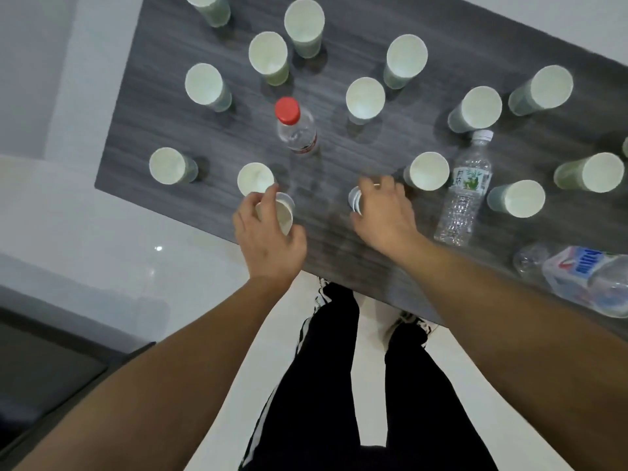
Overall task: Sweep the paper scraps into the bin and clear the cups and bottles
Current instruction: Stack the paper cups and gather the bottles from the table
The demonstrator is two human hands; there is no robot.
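Note:
Several white paper cups stand upright across the dark wood table [343,239]. My left hand [268,239] grips a stack of paper cups [283,214] near the front edge, just in front of a standing cup [255,180]. My right hand [385,212] holds a second cup stack [355,198], mostly hidden under the fingers, beside another cup [429,171]. A red-capped bottle [296,129] stands behind the hands. A clear green-label bottle [467,188] is to the right. A blue-label bottle [584,278] lies on its side at the right edge. No paper scraps or bin show.
Pale glossy floor [102,249] lies left of the table. A dark piece of furniture [44,362] sits at the lower left. My legs in black trousers [339,385] stand at the table's front edge.

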